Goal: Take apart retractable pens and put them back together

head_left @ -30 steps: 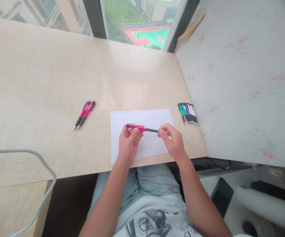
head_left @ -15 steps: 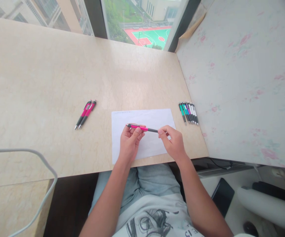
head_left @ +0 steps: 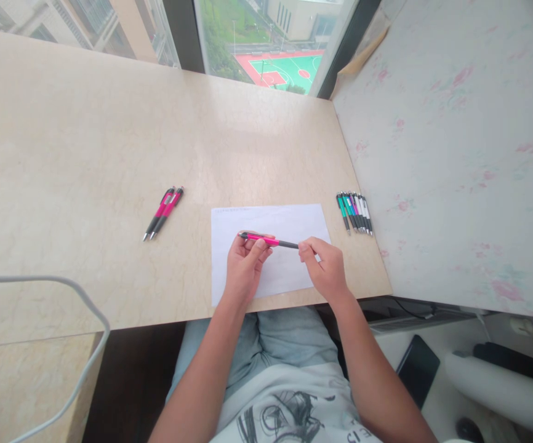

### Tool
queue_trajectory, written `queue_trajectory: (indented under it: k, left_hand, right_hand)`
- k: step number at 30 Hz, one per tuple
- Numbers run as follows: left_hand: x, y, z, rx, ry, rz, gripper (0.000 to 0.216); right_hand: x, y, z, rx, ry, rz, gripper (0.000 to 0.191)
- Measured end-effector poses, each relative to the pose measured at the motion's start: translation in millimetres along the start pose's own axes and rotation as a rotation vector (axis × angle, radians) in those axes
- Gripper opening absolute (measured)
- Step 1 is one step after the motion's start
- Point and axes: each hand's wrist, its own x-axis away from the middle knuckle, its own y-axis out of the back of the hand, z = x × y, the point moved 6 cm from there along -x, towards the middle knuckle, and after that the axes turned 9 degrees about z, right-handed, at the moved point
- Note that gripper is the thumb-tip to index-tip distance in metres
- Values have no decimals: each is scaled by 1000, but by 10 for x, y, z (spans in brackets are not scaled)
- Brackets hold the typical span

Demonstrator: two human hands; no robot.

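Note:
A pink and black pen [head_left: 266,240] is held level above a white sheet of paper [head_left: 276,221] near the front edge of the beige desk [head_left: 86,154]. My left hand [head_left: 244,268] pinches its pink barrel. My right hand [head_left: 325,268] pinches its black tip end. Two more pink pens [head_left: 163,212] lie side by side to the left of the sheet. A row of several pens [head_left: 355,211] in green, purple and white lies to the right, near the wall.
A patterned wall panel [head_left: 455,154] bounds the desk on the right. A window [head_left: 266,43] runs along the back edge. A grey cable [head_left: 72,289] loops at the lower left. Dark objects lie on the floor at the lower right.
Both hands keep hold of the pink pen in nearly the same place. The view has shifted slightly; nothing on the desk has moved.

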Motion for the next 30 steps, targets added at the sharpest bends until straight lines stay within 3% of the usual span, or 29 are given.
queue_trajectory:
  k: [10,16,21,25,30]
  left_hand:
    - [9,-15,-36,-10,-39,2,24]
    - [1,4,-25,42,-36,-18,25]
    - [2,-2,-28,15,-37,-7,23]
    - [10,-25,-63,-17,-73,16,22]
    - [11,-56,-79,-21,-66,37,25]
  right_hand:
    - [56,-118,-74,-186,-131,17,46]
    - [53,-231,-34,-306,-139,258,41]
    - [28,-188,-3,-265,-119,126,24]
    - [31,-190,9,-163,-94,80,31]
    - [57,-239,-14,-144,-105,163,44]
